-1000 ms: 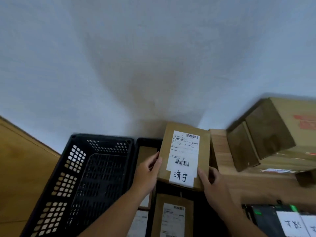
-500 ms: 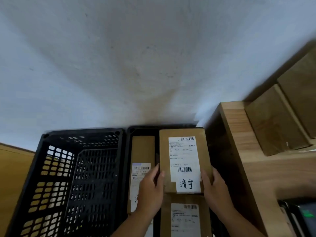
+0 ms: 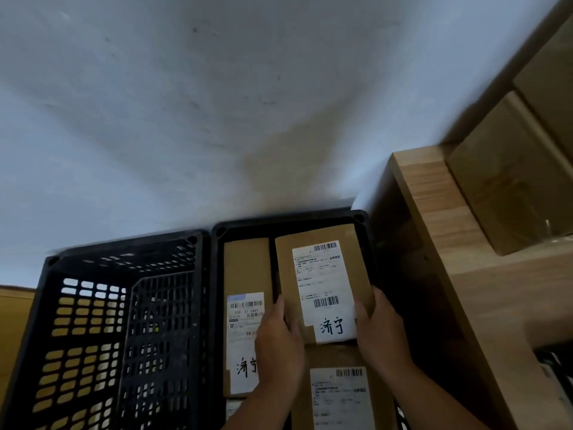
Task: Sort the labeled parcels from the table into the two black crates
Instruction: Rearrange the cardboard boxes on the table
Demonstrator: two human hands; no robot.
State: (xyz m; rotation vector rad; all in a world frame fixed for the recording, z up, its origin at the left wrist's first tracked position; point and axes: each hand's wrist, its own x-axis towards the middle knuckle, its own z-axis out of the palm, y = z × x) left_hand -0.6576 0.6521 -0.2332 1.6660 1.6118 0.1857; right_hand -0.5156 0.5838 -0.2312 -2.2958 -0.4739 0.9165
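Pale wall, timber furniture at either side.
The off-white wall [image 3: 217,103] bore scuffs and a yellowish stain [image 3: 279,156] low at centre. A light wooden table [image 3: 440,231] stood against it at right; a wooden panel [image 3: 15,324] showed at far left. Lighting was dim.

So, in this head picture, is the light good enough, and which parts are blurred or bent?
Head view: dim light, the right black plastic crate deep in shadow; the far rim of the left black lattice crate is motion-smeared; on the held brown cardboard parcel the handwritten characters read clearly, the small print does not; the wide lens tilts the light wooden table.
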